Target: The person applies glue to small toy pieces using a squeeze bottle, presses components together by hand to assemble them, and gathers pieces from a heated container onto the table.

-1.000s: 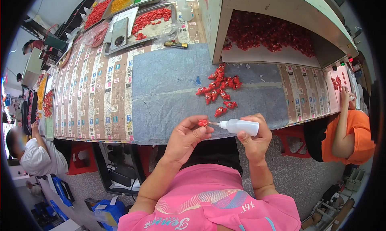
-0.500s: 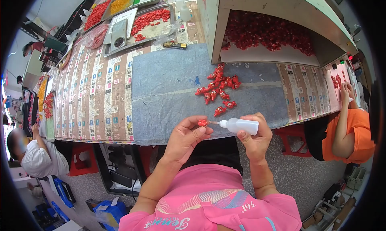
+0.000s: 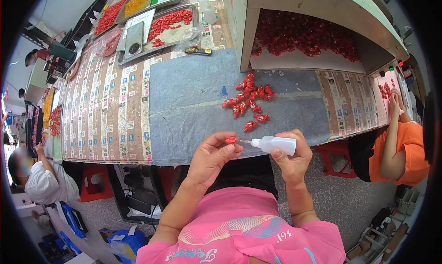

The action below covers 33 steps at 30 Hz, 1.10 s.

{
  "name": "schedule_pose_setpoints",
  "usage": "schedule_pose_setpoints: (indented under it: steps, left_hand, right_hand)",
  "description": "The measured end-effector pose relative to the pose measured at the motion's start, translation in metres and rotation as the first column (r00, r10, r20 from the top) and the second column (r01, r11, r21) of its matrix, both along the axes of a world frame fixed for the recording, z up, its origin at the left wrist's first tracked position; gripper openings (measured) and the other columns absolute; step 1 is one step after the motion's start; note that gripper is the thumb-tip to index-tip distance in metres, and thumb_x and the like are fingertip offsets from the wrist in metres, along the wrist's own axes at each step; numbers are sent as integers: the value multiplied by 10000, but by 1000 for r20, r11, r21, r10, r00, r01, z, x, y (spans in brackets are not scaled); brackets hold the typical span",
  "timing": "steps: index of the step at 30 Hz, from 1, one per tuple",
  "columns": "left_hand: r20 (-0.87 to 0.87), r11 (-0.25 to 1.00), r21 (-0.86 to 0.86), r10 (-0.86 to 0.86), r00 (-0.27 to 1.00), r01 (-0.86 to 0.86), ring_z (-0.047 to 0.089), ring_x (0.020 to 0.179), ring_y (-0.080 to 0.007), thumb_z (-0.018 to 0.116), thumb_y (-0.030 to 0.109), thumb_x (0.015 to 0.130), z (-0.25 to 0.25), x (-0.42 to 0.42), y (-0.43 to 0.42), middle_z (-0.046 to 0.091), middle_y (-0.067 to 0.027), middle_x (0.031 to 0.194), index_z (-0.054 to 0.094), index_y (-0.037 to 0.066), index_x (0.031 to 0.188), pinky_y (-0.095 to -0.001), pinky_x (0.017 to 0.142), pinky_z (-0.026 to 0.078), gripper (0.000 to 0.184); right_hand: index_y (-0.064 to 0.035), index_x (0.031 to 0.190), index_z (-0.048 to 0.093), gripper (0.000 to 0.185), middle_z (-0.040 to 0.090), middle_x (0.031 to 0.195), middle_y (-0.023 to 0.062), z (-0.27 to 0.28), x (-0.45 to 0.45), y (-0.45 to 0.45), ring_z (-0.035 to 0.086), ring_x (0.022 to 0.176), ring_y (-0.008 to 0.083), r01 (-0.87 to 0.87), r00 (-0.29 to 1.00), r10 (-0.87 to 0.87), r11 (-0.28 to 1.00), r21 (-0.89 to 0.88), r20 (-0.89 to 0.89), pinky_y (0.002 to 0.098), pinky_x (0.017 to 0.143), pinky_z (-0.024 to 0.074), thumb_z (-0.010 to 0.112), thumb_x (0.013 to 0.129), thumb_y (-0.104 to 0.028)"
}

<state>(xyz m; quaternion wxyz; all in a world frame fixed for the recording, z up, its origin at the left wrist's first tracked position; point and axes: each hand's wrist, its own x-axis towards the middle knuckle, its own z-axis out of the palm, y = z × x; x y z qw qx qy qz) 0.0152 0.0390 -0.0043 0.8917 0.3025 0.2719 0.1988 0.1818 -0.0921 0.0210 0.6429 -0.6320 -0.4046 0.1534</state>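
Between the thumb and fingers of my left hand [image 3: 212, 156] is a small shiny red plastic piece [image 3: 230, 140]. My right hand [image 3: 294, 159] is wrapped round a white squeeze bottle [image 3: 277, 145], tipped on its side with its thin nozzle [image 3: 245, 141] pointing left at the red piece. The tip is at or very near the piece; I cannot tell if they touch. Beyond my hands, a loose group of red figure-like pieces [image 3: 249, 98] lies on the blue-grey cloth [image 3: 193, 107].
An open-fronted box [image 3: 246, 38] holding many dark red pieces stands at the back right. Back left are a metal tray [image 3: 198, 20] of red parts, a phone [image 3: 134, 39] and a marker-like tube [image 3: 198, 51]. Co-workers sit left [image 3: 50, 186] and right [image 3: 398, 149].
Both hands, the red piece and the bottle stay almost exactly in place. The view of the table has shifted very slightly.
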Motion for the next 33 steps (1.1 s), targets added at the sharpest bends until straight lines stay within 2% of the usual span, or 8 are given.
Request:
schedule_pose_setpoints:
  steps: [2,4,10,25,33]
  left_hand:
    - [-2,1000,1,3,1000,-3,632,971,-195,639,65,877,0,0,0,611,-93,1056,568,14,1160,-305,837,534,296]
    - [1,1000,-17,21,1000,-21,643,965,-221,615,5,873,0,1,0,617,-124,1067,566,5,1147,-324,822,560,278]
    - [-4,1000,-9,14,1000,-14,630,1022,-238,610,-15,868,1,1,-1,612,-121,1093,565,0,1146,-331,835,557,282]
    - [-20,1000,-10,-5,1000,5,630,1027,-245,612,0,873,2,1,1,606,-127,1112,563,2,1161,-332,841,557,292]
    - [-10,1000,-10,-10,1000,10,643,996,-239,605,12,882,2,1,1,628,-142,1076,559,-5,1168,-334,834,558,289]
  right_hand:
    - [14,981,629,367,576,874,63,0,0,-1,552,767,126,0,1000,0,1000,-4,-6,246,660,434,791,765,-235]
    - [14,983,629,366,579,878,65,0,-1,-1,553,763,129,-2,1000,2,1000,4,1,248,658,435,792,765,-230]
    - [14,984,626,356,589,894,74,0,-2,-1,565,778,137,-11,1000,11,1000,13,-7,253,672,446,789,767,-217]
    - [12,979,628,384,584,870,67,-2,-3,0,558,760,132,-4,1000,4,1000,-1,2,252,659,443,793,762,-259]
    - [13,990,625,374,575,880,61,-3,-3,1,554,773,126,-7,1000,7,1000,3,-24,245,665,440,790,767,-239]
